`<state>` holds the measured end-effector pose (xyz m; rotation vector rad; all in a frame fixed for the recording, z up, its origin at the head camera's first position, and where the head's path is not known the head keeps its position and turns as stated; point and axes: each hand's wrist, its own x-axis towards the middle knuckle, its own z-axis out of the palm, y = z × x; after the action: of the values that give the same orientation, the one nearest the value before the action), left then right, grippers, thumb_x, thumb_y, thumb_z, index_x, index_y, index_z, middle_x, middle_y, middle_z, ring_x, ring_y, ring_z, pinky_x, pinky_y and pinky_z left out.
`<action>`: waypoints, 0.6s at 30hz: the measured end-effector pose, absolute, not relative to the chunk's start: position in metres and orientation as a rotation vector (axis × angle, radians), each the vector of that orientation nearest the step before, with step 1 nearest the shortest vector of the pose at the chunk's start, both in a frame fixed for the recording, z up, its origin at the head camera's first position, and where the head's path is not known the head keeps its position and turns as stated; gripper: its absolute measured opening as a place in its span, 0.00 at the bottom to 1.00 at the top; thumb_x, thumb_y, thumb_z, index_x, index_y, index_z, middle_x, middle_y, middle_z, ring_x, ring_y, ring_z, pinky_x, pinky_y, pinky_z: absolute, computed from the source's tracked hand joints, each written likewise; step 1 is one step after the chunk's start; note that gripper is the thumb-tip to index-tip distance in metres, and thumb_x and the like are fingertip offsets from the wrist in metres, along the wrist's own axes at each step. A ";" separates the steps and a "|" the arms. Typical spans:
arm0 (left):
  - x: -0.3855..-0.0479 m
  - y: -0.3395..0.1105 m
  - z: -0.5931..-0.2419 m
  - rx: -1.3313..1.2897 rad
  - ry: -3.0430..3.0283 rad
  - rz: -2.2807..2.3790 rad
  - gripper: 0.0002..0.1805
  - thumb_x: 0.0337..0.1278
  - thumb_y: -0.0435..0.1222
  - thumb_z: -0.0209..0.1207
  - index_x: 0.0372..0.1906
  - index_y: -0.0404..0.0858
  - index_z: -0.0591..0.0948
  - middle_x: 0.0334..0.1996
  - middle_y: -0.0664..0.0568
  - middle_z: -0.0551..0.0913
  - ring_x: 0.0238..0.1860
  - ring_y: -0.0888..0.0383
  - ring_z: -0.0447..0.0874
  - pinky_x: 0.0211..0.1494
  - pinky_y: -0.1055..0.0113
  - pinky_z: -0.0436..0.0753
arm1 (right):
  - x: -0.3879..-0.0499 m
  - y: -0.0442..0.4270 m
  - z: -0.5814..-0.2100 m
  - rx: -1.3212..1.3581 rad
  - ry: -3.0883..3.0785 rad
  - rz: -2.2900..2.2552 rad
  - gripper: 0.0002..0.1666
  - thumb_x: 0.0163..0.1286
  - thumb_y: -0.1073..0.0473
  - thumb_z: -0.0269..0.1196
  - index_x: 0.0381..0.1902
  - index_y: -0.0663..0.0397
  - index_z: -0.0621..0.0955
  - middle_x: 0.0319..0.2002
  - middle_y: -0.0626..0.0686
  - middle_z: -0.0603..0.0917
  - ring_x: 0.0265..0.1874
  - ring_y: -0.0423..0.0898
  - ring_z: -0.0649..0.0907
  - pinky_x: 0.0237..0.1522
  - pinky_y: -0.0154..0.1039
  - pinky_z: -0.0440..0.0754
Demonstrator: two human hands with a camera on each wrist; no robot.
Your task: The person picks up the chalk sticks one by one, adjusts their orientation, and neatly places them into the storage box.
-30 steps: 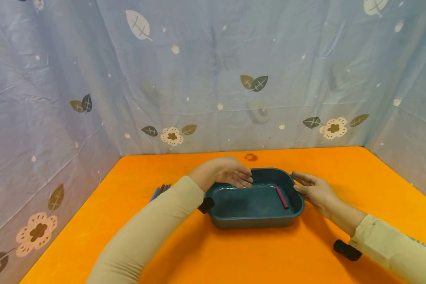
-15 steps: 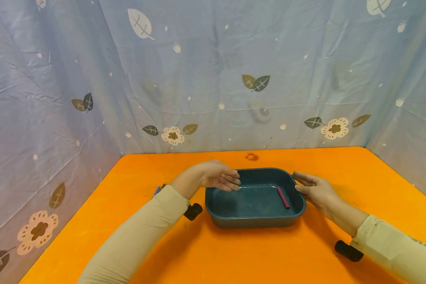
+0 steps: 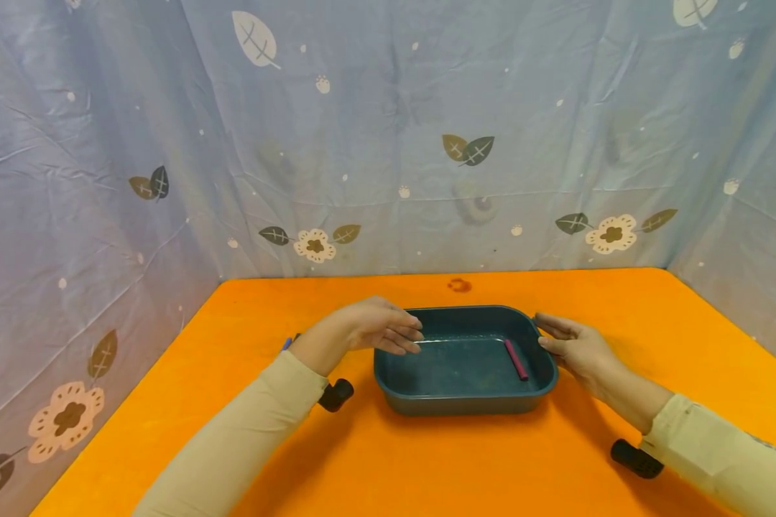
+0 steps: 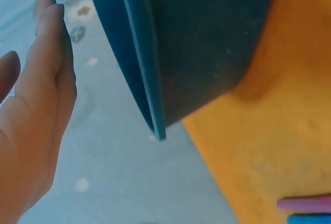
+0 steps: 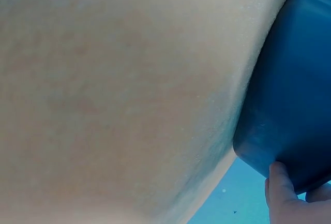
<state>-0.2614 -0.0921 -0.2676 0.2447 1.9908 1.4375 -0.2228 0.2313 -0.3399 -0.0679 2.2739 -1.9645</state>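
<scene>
A dark teal rectangular pan (image 3: pixel 465 406) sits on the orange table, and a dark pink stick (image 3: pixel 516 360) lies inside it near its right end. My left hand (image 3: pixel 380 328) hovers over the pan's left end with straight fingers and nothing in it; in the left wrist view this hand (image 4: pixel 39 94) is apart from the pan's rim (image 4: pixel 142 58). At the right end, my right hand (image 3: pixel 578 352) touches the pan's rim and outer side with extended fingers. The right wrist view shows fingertips (image 5: pixel 279 175) against the outer wall (image 5: pixel 289 94).
A blue stick (image 3: pixel 287 344) lies left of the pan, mostly behind my left forearm; a purple stick (image 4: pixel 305 203) shows beside it in the left wrist view. Patterned blue-grey curtain (image 3: pixel 388 143) encloses the table's back and sides. A reddish stain (image 3: pixel 459 285) marks the back.
My left hand has moved left, from over the pan's middle to its left edge. My right hand, the pan and the dark pink stick have stayed in place.
</scene>
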 end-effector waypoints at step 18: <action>-0.254 -0.136 -0.273 0.269 2.016 1.507 0.24 0.76 0.34 0.46 0.65 0.19 0.65 0.54 0.33 0.77 0.56 0.42 0.79 0.56 0.60 0.80 | -0.224 0.234 -0.342 -0.089 2.265 -1.983 0.36 0.76 0.68 0.51 0.74 0.69 0.49 0.72 0.70 0.49 0.40 0.26 0.79 0.44 0.28 0.80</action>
<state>-0.2543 -0.1362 -0.2729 0.2693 2.0159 1.5071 -0.2238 0.2339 -0.3423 -0.0893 2.2647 -1.9827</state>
